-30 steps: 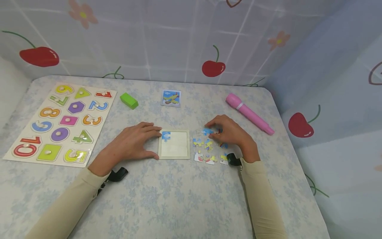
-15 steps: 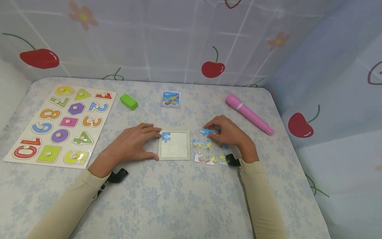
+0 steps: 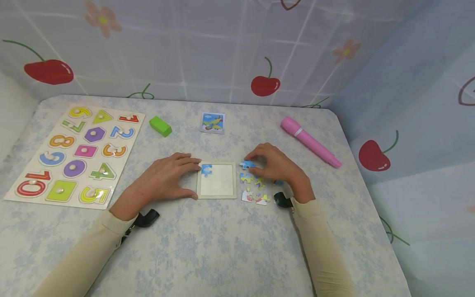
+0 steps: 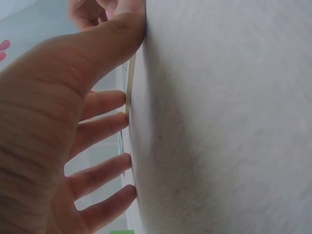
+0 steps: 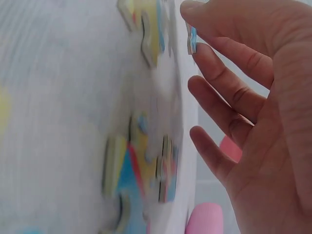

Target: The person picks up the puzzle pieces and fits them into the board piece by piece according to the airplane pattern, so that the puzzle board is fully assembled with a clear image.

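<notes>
A shallow square puzzle tray (image 3: pixel 217 197) lies in front of me with one blue jigsaw piece (image 3: pixel 206 169) in its upper left corner. My left hand (image 3: pixel 165 175) rests at the tray's left side, straight fingers and thumb touching its edge. My right hand (image 3: pixel 278 165) pinches a blue jigsaw piece (image 3: pixel 246 164) between thumb and fingers, just right of the tray. In the right wrist view the pinched piece (image 5: pixel 192 39) shows edge-on at the fingertips. Several loose pieces, among them a yellow-and-blue piece (image 3: pixel 245 178), lie below that hand, some partly hidden.
A small airplane picture (image 3: pixel 213 123) lies behind the tray, a green block (image 3: pixel 161 126) to its left. A number-and-shape peg board (image 3: pixel 89 165) takes up the left side. A pink microphone-shaped stick (image 3: pixel 311 142) lies at the right.
My right hand has moved left with the blue jigsaw piece, nearer the tray, uncovering table where it was. My left hand has stayed at the tray's edge.
</notes>
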{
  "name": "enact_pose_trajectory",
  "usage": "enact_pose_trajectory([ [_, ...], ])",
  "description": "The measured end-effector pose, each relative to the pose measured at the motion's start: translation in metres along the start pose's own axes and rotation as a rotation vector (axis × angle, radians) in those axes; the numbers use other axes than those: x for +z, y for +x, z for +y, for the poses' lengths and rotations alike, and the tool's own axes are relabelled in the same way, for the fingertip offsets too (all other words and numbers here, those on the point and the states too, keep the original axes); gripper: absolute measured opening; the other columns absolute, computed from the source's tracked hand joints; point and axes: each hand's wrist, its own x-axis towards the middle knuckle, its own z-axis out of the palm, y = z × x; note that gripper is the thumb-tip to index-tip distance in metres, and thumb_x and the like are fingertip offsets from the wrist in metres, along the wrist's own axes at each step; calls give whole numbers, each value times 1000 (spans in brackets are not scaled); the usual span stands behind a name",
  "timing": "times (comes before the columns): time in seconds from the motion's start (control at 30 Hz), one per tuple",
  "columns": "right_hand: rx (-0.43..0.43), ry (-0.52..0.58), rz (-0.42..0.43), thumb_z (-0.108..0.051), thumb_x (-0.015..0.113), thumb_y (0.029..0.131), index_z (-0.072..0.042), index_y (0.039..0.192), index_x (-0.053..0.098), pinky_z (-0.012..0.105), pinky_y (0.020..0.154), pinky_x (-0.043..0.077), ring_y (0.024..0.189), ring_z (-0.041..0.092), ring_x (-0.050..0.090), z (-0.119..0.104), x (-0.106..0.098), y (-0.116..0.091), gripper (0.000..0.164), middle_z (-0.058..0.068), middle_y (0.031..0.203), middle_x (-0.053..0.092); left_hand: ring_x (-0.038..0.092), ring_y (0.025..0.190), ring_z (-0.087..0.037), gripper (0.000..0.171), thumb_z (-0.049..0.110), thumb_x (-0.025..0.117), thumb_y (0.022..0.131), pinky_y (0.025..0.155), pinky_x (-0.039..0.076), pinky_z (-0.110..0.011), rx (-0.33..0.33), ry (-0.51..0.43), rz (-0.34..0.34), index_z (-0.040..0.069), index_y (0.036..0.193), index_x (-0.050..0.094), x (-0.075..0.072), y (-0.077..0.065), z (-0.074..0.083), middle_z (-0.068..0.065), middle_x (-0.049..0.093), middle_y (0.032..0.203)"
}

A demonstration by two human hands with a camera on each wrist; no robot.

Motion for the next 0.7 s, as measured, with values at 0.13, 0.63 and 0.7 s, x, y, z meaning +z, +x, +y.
enact_pose_trajectory([
  [0.13,-13,3,-6,-15,83,93,-12,122,81,47,107,45,117,23,61,-5,3,4,29,1,117,74,50,149,-33,85,62,94,75,102,55,-57,2,2,2,15,142,71,0,0,0,-1,60,157],
  [0.63,-56,-22,-41,-18,83,95,-13,123,80,42,102,48,113,20,61,-23,12,18,29,-1,118,72,50,149,-34,85,62,93,75,102,55,-56,10,6,7,15,142,71,0,-1,1,-2,60,156],
  [0.7,-54,-34,-45,-18,83,95,-14,124,80,42,102,47,113,20,61,-24,13,19,29,-1,118,72,50,149,-34,85,62,93,75,103,55,-56,10,4,9,15,142,71,0,-1,1,-2,60,156],
])
